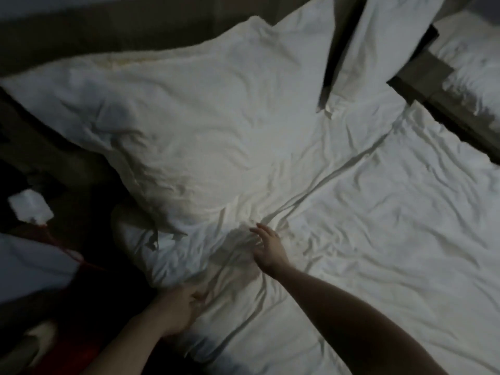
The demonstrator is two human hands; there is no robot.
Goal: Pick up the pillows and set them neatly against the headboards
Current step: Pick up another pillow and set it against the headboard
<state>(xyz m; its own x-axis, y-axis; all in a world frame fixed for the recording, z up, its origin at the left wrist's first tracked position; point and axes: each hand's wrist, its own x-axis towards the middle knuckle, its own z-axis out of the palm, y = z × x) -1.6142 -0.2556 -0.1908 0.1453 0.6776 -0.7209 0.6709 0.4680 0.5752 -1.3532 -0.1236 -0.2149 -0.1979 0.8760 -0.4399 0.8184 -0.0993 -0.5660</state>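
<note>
We find no readable writing or label anywhere in this dim view. Nearest to us, our left hand (181, 307) rests at the bed's near-left edge, its fingers curled into the wrinkled white sheet (378, 239); whether they actually pinch the cloth we cannot tell. Our right hand (267, 247) reaches further in, fingers spread and apart, held over or lightly touching a bunched fold of sheet, gripping nothing. Just beyond both hands lies a large white pillow (176, 112), flat and skewed across the left part of the mattress, its near corner overhanging a rumpled mound of bedding. Past it, a second white pillow (384, 41) leans tilted at the head of the bed, with a dark gap between the two. Behind them runs the brown headboard (108, 25), mostly in shadow. To the far right, a wooden nightstand (433, 77) stands between this bed and a neighbouring bed's white linen (473, 63). To the left, low in the dark beside the bed, sits a small white object (29, 208) with a red cord (70, 253) trailing from it; we cannot tell what it is.
</note>
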